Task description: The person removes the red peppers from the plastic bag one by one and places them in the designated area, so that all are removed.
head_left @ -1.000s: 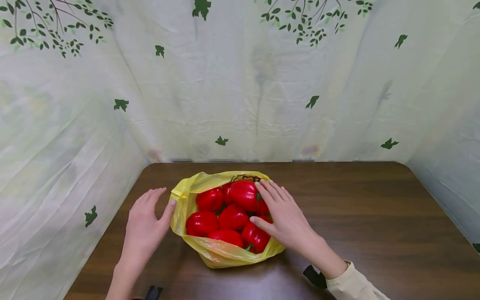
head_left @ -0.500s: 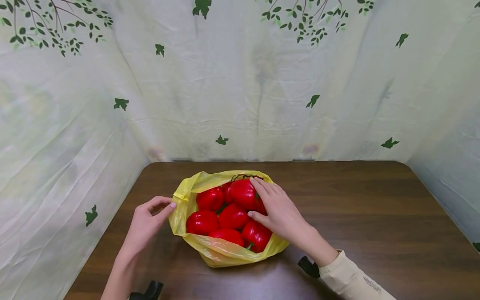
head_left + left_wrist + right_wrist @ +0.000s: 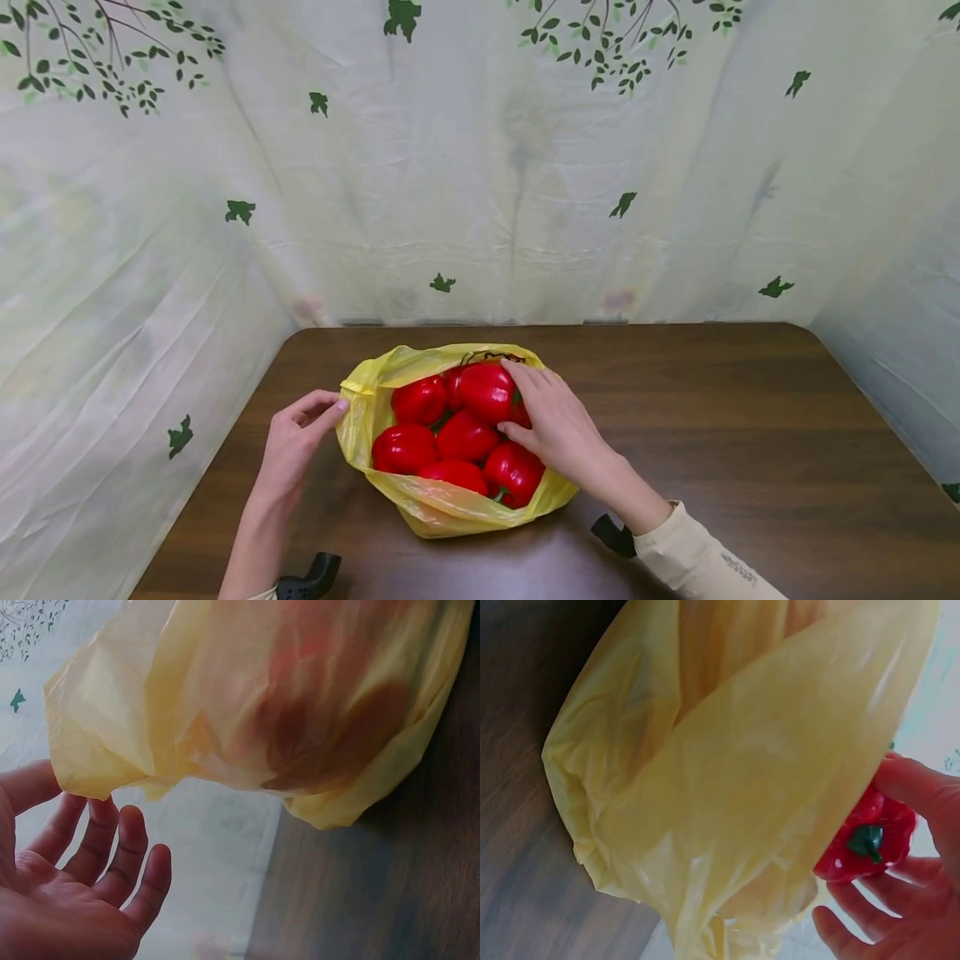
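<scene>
Red bell peppers [image 3: 467, 435] fill an open yellow plastic bag [image 3: 450, 518] near the middle of the table. At the bag's left rim, the left hand [image 3: 294, 437] pinches the plastic between thumb and forefinger. In the left wrist view, that hand [image 3: 82, 870] has its other fingers loosely bent beside the yellow bag [image 3: 225, 712]. The right hand [image 3: 562, 429] reaches over the bag's right side, fingers and thumb around the upper right pepper [image 3: 486, 390]. In the right wrist view, a pepper with a green stem [image 3: 892, 832] lies between the right hand's [image 3: 915, 862] thumb and fingers.
The brown wooden table [image 3: 712, 433] extends to both sides of the bag. A pale curtain [image 3: 480, 183] with leaf prints stands behind it and at the sides. Black wrist mounts [image 3: 309, 577] show near both forearms.
The left hand's spread fingers have closed on the bag's left rim. The right hand has moved slightly left, its fingers and thumb now around the upper right pepper.
</scene>
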The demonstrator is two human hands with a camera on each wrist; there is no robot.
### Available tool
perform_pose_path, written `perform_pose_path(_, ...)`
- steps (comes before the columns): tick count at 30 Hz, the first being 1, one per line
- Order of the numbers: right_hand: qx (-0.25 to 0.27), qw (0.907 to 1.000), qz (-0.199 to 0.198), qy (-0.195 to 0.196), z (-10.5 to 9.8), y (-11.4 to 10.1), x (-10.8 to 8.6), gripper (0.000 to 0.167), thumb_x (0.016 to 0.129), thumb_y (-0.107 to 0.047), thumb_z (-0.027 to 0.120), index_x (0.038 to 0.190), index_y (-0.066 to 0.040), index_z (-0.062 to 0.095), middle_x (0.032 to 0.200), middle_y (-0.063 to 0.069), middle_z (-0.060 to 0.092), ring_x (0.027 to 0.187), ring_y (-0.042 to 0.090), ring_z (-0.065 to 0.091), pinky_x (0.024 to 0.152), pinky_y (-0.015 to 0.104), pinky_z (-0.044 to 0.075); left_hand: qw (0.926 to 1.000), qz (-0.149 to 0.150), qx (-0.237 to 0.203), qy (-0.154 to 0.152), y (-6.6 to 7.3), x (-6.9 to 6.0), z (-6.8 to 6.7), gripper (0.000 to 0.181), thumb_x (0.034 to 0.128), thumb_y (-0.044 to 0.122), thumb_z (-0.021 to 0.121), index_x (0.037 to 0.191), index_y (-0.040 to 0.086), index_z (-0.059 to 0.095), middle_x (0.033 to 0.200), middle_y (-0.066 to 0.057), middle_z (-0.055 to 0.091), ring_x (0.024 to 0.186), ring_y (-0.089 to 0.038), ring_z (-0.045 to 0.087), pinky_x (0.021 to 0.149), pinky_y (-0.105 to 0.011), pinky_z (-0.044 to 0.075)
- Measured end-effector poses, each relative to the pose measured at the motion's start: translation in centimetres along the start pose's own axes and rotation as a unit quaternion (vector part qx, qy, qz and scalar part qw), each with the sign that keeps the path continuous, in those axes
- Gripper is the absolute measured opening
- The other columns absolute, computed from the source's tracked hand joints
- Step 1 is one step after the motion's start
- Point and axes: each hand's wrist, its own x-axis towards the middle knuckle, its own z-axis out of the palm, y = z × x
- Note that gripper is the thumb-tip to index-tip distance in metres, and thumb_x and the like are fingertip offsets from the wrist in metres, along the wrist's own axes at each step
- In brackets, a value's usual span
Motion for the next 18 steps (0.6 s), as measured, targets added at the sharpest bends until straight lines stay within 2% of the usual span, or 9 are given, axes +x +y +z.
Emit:
perform_pose_path(9, 0.044, 0.9976, 0.039, 0.035, -1.4, -0.8, -1.1, 0.078, 0.075, -0.026, 0.087, 0.141, -0.013, 0.047, 0.129, 0.002, 0.056, 0.114, 0.018, 0.049, 0.085, 0.039, 0.053, 0.9998, 0.004, -0.018, 0.01, 0.0, -0.2, 0.3, 0.031, 0.0963, 0.027, 0.065, 0.109, -0.001, 0.067, 0.098, 0.001, 0.066, 0.094, -0.02, 0.055, 0.085, -0.031, 0.045)
perform_pose_path(18, 0.092, 0.991, 0.019, 0.095, -3.2, 0.0, -2.6, 0.077, 0.076, -0.02, 0.085, 0.14, -0.013, 0.043, 0.131, -0.002, 0.052, 0.113, 0.014, 0.051, 0.091, 0.038, 0.051, 0.9983, 0.013, -0.052, 0.02, -0.1, -0.3, 0.4, 0.029, 0.0955, 0.023, 0.066, 0.107, -0.004, 0.066, 0.096, -0.001, 0.065, 0.092, -0.019, 0.056, 0.084, -0.027, 0.044)
